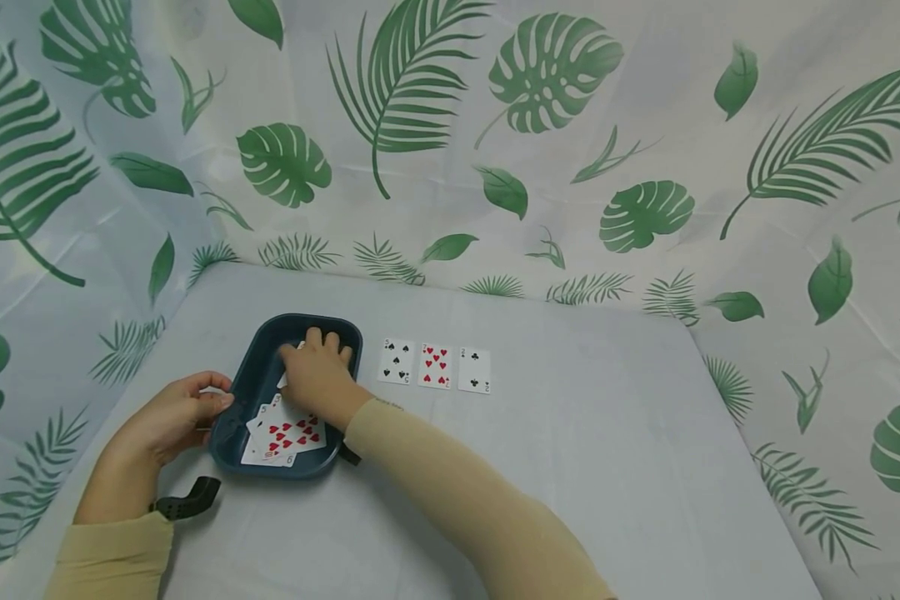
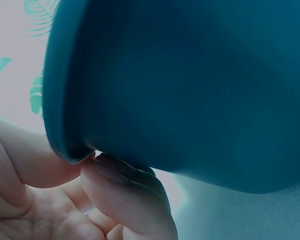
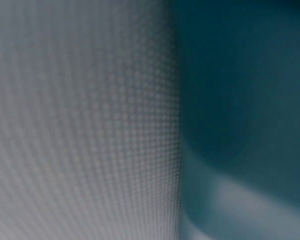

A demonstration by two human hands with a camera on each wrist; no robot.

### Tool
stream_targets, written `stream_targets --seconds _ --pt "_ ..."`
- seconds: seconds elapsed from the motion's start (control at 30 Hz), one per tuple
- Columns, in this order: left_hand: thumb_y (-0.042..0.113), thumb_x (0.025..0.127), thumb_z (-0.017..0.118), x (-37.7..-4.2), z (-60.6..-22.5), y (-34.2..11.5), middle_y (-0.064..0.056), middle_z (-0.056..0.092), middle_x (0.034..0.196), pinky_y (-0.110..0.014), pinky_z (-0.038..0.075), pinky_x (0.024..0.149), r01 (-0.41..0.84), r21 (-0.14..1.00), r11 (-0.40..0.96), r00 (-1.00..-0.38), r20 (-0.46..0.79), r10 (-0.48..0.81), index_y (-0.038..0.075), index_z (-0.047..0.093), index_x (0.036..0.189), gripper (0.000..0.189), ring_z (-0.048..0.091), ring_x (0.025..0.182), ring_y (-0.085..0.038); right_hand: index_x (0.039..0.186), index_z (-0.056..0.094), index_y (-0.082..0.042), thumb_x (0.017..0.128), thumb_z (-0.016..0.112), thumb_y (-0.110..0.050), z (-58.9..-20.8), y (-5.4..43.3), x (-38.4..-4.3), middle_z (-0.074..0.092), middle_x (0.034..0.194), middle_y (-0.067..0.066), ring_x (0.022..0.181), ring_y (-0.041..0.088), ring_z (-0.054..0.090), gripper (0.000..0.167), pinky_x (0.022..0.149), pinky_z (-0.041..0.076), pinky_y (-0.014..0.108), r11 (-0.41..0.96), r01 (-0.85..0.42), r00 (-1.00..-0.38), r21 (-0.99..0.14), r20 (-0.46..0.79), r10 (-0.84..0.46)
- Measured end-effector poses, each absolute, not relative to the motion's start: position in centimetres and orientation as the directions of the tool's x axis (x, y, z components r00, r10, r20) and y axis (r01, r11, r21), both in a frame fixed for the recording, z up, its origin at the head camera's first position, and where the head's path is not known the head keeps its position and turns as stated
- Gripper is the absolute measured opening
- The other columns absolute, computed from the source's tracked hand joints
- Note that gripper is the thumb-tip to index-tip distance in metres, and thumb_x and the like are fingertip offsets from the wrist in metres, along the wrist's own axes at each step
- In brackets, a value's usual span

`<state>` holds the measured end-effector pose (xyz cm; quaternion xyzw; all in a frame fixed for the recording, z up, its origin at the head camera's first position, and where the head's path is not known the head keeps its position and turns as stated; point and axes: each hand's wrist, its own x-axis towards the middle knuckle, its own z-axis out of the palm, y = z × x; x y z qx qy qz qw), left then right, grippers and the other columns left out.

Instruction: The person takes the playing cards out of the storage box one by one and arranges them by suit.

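A dark blue tray (image 1: 232, 417) holds several loose playing cards. On top at its near end lies a red hearts card (image 1: 300, 437). My left hand (image 1: 183, 417) pinches the tray's left rim; in the left wrist view the thumb and fingers meet at the edge of the blue tray wall (image 2: 180, 90). Inside the tray's far part, my right hand (image 1: 322, 375) reaches down over cards, its fingers spread toward the far end. White card edges show beside it, but its fingertips' grip is hidden. The right wrist view shows only the blurred tray side (image 3: 240, 100) and cloth.
Right of the tray, a five of spades (image 1: 396, 362), a seven of hearts (image 1: 435, 365) and a two of clubs (image 1: 475, 370) lie face up in a row. A white cloth (image 1: 607, 450) covers the table. Leaf-printed curtain (image 1: 450, 217) hangs behind it.
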<state>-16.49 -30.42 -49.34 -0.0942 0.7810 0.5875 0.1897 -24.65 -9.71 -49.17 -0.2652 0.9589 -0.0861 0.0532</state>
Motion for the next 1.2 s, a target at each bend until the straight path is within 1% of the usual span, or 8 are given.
stream_targets --seconds 0.17,0.33,0.47,0.73,0.93,1.2 --pt "0.013 0.112 0.052 -16.5 -49.1 -30.4 0.005 0.065 0.086 -0.032 0.052 0.064 -0.361 0.884 0.297 -0.913 -0.4 0.082 -0.001 0.045 0.129 0.023 0.061 0.074 -0.013 0.152 0.058 -0.037 0.093 0.082 -0.046 -48.9 -9.9 -24.6 0.05 0.154 0.004 0.133 0.024 0.043 0.064 0.097 0.044 0.038 0.821 -0.537 -0.829 -0.193 -0.06 -0.556" --pt "0.012 0.112 0.051 -16.5 -49.0 -30.3 0.004 0.065 0.086 -0.032 0.052 0.063 -0.356 0.881 0.311 -0.916 -0.396 0.072 -0.002 0.045 0.13 0.023 0.061 0.073 -0.014 0.152 0.057 -0.036 0.092 0.084 -0.043 -48.4 -9.9 -24.4 0.048 0.158 0.005 0.138 0.024 0.042 0.066 0.106 0.046 0.037 0.798 -0.57 -0.807 -0.198 -0.05 -0.589" --pt "0.012 0.112 0.051 -16.4 -48.9 -30.2 0.004 0.065 0.086 -0.032 0.052 0.064 -0.355 0.88 0.315 -0.916 -0.394 0.069 -0.002 0.045 0.13 0.023 0.061 0.074 -0.015 0.154 0.055 -0.035 0.092 0.084 -0.043 -48.3 -9.7 -24.3 0.047 0.158 0.004 0.139 0.023 0.041 0.068 0.111 0.045 0.037 0.783 -0.589 -0.795 -0.2 -0.034 -0.606" --pt "0.01 0.112 0.05 -16.4 -48.9 -30.1 0.003 0.064 0.086 -0.033 0.053 0.064 -0.35 0.881 0.32 -0.918 -0.391 0.073 -0.003 0.044 0.13 0.023 0.061 0.074 -0.015 0.159 0.048 -0.034 0.092 0.084 -0.043 -47.8 -8.9 -23.6 0.046 0.16 0.003 0.142 0.022 0.04 0.076 0.117 0.041 0.038 0.757 -0.623 -0.771 -0.197 -0.009 -0.637" --pt "0.011 0.112 0.049 -16.4 -49.2 -30.3 0.004 0.064 0.085 -0.032 0.052 0.064 -0.35 0.88 0.32 -0.917 -0.392 0.074 -0.003 0.045 0.13 0.023 0.061 0.074 -0.014 0.161 0.045 -0.034 0.093 0.083 -0.043 -47.4 -8.1 -22.8 0.044 0.162 0.003 0.145 0.023 0.039 0.079 0.119 0.041 0.039 0.747 -0.628 -0.764 -0.218 -0.006 -0.645" --pt "0.01 0.111 0.051 -16.5 -49.1 -30.2 0.006 0.065 0.083 -0.031 0.052 0.063 -0.354 0.889 0.292 -0.917 -0.391 0.079 -0.002 0.045 0.128 0.021 0.061 0.072 -0.012 0.162 0.044 -0.032 0.092 0.084 -0.039 -46.4 -6.7 -21.9 0.042 0.163 0.004 0.148 0.025 0.036 0.081 0.12 0.04 0.042 0.721 -0.637 -0.752 -0.273 0.016 -0.659"
